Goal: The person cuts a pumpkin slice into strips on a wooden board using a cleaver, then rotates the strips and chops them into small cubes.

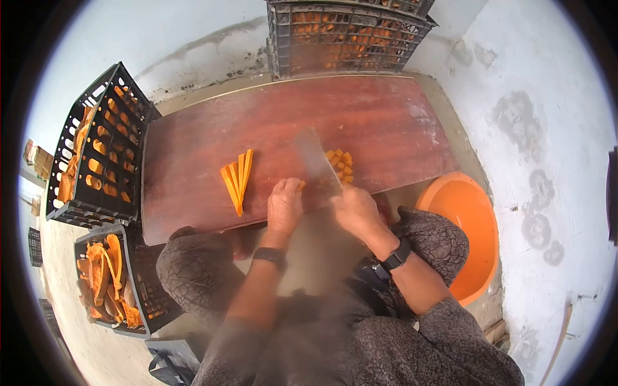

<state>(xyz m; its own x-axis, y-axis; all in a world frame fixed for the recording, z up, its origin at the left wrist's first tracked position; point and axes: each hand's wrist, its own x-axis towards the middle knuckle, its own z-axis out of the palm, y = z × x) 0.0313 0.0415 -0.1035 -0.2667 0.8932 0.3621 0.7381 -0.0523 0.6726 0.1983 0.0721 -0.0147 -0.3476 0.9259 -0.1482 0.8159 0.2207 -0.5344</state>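
My right hand is closed around the handle of a cleaver, whose broad blade is slightly blurred and slants up and left over the red-brown board. Close by on the left, my left hand has its fingers curled at the board's near edge. A bit of orange pumpkin shows at its fingertips; the rest is hidden by the hand. Just right of the blade lies a small heap of pumpkin cubes. Several long pumpkin strips lie fanned out on the board left of my left hand.
The low board spans the space before my knees. Black crates of pumpkin pieces stand at the left, lower left and behind the board. An orange tub sits by my right knee, near the white wall.
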